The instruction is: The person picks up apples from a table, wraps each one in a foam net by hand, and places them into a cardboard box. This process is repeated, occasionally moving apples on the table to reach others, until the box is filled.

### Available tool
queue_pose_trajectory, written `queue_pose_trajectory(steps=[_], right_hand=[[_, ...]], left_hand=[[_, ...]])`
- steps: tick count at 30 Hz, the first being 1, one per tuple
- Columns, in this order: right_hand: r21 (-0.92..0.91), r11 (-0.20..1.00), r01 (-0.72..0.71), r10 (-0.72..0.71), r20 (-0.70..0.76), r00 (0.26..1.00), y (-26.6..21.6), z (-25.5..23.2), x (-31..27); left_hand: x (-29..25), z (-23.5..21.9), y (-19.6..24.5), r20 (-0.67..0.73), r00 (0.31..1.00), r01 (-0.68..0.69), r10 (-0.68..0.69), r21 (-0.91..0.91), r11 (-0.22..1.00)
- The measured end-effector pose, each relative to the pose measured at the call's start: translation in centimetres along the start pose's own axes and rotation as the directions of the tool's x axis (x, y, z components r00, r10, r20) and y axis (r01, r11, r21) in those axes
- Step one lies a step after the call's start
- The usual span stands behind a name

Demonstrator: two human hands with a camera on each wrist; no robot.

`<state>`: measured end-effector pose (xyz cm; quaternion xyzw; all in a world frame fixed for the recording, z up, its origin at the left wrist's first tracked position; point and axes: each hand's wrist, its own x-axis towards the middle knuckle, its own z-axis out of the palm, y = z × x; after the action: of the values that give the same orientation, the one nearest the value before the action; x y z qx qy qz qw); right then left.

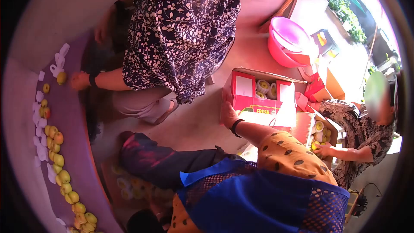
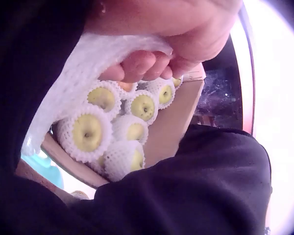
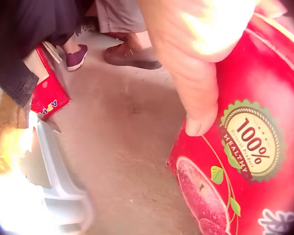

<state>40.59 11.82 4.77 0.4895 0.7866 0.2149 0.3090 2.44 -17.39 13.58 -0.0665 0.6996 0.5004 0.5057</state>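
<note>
Head cam: right hand [image 1: 229, 114] on the near left corner of a red cardboard carton [image 1: 258, 114], netted apples [image 1: 262, 87] inside. Left wrist: left hand [image 2: 176, 27] has its fingers curled onto bubbly white wrap [image 2: 90, 63], just above an open brown box [image 2: 175, 115] of round yellow-green apples [image 2: 87, 133] in knobbly foam nets [image 2: 118, 159]. Right wrist: one digit's against the carton's glossy side, the others hidden, so can't tell if they're clamped.

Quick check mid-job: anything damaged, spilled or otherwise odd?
Perhaps one apple: in the box below the left hand, its exposed top shows small dark specks, unlike the plainer ones around it. I can't tell whether that is damage. Nothing else stands out, and nothing looks spilled.
</note>
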Motion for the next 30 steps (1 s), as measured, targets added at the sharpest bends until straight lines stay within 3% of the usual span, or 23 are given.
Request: queue_pose_trajectory(steps=[3, 5, 7, 8, 9, 10, 13, 15, 17, 19, 20, 22, 23, 25, 26, 28, 30], right_hand=[[0.021, 0.993, 0.116, -0.117, 0.048, 0.992, 2.8, -3.6, -1.6], [0.055, 0.992, 0.114, -0.114, 0.01, 0.993, 2.8, -2.9, -1.5], [0.063, 0.986, 0.154, -0.158, 0.064, 0.985, 3.4, -4.3, -1.6], [0.078, 0.962, 0.263, -0.273, 0.178, 0.945, 4.1, -5.0, -2.1], [0.077, 0.961, 0.265, -0.275, 0.178, 0.945, 4.4, -5.3, -2.3], [0.057, 0.96, 0.275, -0.281, 0.143, 0.949, 4.4, -5.4, -2.5], [0.062, 0.955, 0.289, -0.294, 0.094, 0.951, 2.8, -3.1, -2.3], [0.081, 0.951, 0.299, -0.306, 0.083, 0.949, 2.4, -2.5, -2.3], [0.067, 0.923, 0.379, -0.382, 0.273, 0.883, 3.7, -4.9, -2.3], [0.077, 0.92, 0.385, -0.388, 0.33, 0.86, 3.9, -4.8, -2.0], [0.093, 0.924, 0.371, -0.378, 0.367, 0.85, 3.8, -4.6, -1.8], [0.066, 0.92, 0.386, -0.373, 0.453, 0.81, 3.5, -5.0, -1.4], [0.033, 0.916, 0.4, -0.361, 0.502, 0.786, 3.5, -5.4, -1.4], [-0.05, 0.901, 0.43, -0.33, 0.565, 0.757, 3.3, -6.2, -1.4], [-0.08, 0.894, 0.441, -0.322, 0.57, 0.756, 3.2, -6.1, -1.6], [-0.082, 0.896, 0.436, -0.336, 0.514, 0.789, 2.6, -3.1, -1.8], [-0.086, 0.895, 0.437, -0.357, 0.45, 0.819, 1.4, 1.3, -2.2]], left_hand=[[-0.3, -0.6, -0.4, 0.017, 0.999, -0.027, 0.027, 0.012, 1.0], [-0.5, -1.3, -0.8, 0.026, 0.992, -0.125, 0.123, 0.078, 0.989], [-0.6, -1.8, -1.1, 0.043, 0.969, -0.247, 0.243, 0.193, 0.95], [-0.6, -2.0, -1.2, 0.048, 0.97, -0.241, 0.237, 0.172, 0.955], [-0.7, -1.7, -0.9, 0.058, 0.982, -0.182, 0.178, 0.083, 0.98], [-0.9, -1.4, -0.4, 0.091, 0.996, 0.002, 0.011, -0.143, 0.99], [-2.9, -0.1, 1.0, 0.012, 0.998, 0.067, -0.066, -0.17, 0.983], [-2.7, -1.1, 0.3, 0.018, 0.997, 0.081, -0.079, -0.175, 0.981], [-1.7, -1.8, -0.6, 0.032, 0.996, 0.088, -0.084, -0.184, 0.979], [-0.3, -2.4, -2.0, 0.157, 0.983, -0.061, 0.1, -0.241, 0.969], [0.6, -2.7, -2.8, 0.133, 0.908, -0.417, 0.397, 0.363, 0.833], [-1.7, -2.0, -1.9, -0.049, 0.901, -0.358, 0.431, 0.48, 0.801], [-3.3, -0.6, -0.4, -0.188, 0.964, -0.208, 0.188, -0.092, 0.974], [-2.1, -1.5, -2.0, -0.287, 0.954, -0.207, 0.087, -0.423, 0.882], [1.9, -4.7, -6.2, -0.323, 0.909, -0.322, 0.263, -0.145, 0.936], [3.3, -6.5, -8.6, -0.33, 0.846, -0.396, 0.419, 0.137, 0.908], [-1.0, -1.8, -2.5, -0.312, 0.938, -0.235, 0.148, -0.262, 0.936]])
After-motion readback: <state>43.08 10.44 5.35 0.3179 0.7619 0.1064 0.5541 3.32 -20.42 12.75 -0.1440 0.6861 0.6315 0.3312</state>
